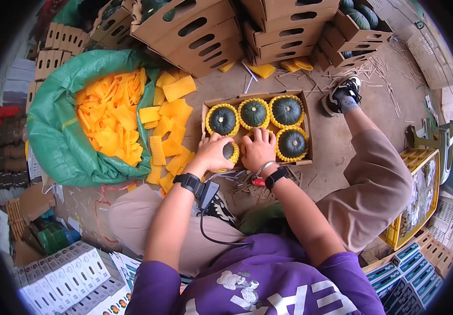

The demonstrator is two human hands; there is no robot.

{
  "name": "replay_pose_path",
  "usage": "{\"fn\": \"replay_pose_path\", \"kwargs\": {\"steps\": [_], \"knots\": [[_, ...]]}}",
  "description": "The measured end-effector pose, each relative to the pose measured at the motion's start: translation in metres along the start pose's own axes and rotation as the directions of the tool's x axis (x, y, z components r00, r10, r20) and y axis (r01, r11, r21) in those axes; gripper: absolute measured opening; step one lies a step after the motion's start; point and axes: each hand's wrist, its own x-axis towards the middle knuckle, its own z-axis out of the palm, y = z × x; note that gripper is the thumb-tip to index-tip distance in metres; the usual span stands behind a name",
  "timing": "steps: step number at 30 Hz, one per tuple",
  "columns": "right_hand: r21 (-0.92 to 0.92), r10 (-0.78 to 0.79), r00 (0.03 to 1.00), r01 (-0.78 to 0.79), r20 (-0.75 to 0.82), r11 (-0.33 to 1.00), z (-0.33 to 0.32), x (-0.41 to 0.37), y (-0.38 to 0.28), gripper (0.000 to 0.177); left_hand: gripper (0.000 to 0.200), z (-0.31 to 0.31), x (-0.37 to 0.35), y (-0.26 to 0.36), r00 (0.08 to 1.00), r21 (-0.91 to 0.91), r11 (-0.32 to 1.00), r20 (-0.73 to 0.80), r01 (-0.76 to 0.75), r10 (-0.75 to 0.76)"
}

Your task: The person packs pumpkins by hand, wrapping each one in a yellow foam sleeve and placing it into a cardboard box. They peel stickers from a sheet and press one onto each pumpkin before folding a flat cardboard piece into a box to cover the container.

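A shallow cardboard box (309,131) lies on the floor in front of me, holding dark green pumpkins in yellow foam nets. Three pumpkins fill its far row, the middle one (253,113) among them; another pumpkin (292,143) sits near right. My left hand (213,152) wraps round a netted pumpkin (229,151) at the box's near left corner. Beside it, my right hand (259,149) curls its fingers over the near middle spot, where yellow netting shows round the fingers. What lies beneath that palm is mostly hidden.
Left of the box stands an open green sack (53,131) full of yellow foam nets, with loose nets (171,118) spilled beside it. Stacked cardboard boxes (200,39) rise at the back. A yellow crate (415,199) stands right. Paper strips (389,68) litter the floor.
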Motion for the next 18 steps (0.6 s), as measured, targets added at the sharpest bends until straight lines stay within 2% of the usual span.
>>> {"fn": "replay_pose_path", "kwargs": {"steps": [1, 2, 5, 6, 8, 10, 13, 17, 18], "knots": [[0.071, -0.007, 0.994, 0.015, -0.11, 0.997, 0.002, -0.004, 0.001, 0.032, 0.073, 0.005, 0.001, 0.003, 0.999, 0.017, 0.999, -0.037, 0.033, -0.032], [0.075, -0.004, 0.995, 0.012, -0.102, 0.997, 0.004, -0.004, 0.003, 0.032, 0.073, 0.01, 0.002, 0.006, 0.999, 0.016, 0.999, -0.029, 0.038, -0.037], [0.012, -0.022, 0.992, 0.024, -0.125, 1.0, 0.008, -0.004, -0.002, 0.028, 0.068, 0.035, 0.006, 0.012, 0.93, 0.125, 0.988, -0.366, 0.091, -0.039], [0.017, -0.02, 0.992, 0.022, -0.126, 1.0, 0.009, -0.003, -0.003, 0.028, 0.068, 0.047, 0.011, 0.011, 0.931, 0.13, 0.987, -0.364, 0.092, -0.038], [-0.022, -0.005, 0.996, 0.003, -0.087, 1.0, 0.009, -0.002, -0.002, 0.03, 0.07, 0.067, 0.018, 0.011, 0.797, 0.076, 0.991, -0.602, 0.106, -0.039], [0.019, -0.015, 0.996, 0.017, -0.093, 1.0, 0.007, -0.006, 0.004, 0.031, 0.072, 0.066, 0.016, 0.012, 0.777, 0.062, 0.993, -0.628, 0.102, -0.04], [0.04, -0.001, 0.996, 0.005, -0.093, 0.999, 0.004, -0.009, 0.004, 0.032, 0.077, 0.062, 0.013, 0.013, 0.827, -0.071, 0.992, -0.547, 0.108, -0.129], [0.033, -0.001, 0.998, 0.003, -0.07, 0.999, 0.01, -0.007, 0.007, 0.037, 0.08, 0.067, 0.012, 0.014, 0.859, -0.004, 0.987, -0.492, 0.16, -0.141], [0.028, -0.01, 0.998, 0.012, -0.069, 1.0, 0.006, -0.009, 0.01, 0.037, 0.077, 0.064, 0.009, 0.017, 0.893, 0.063, 0.984, -0.432, 0.169, -0.125]]}}
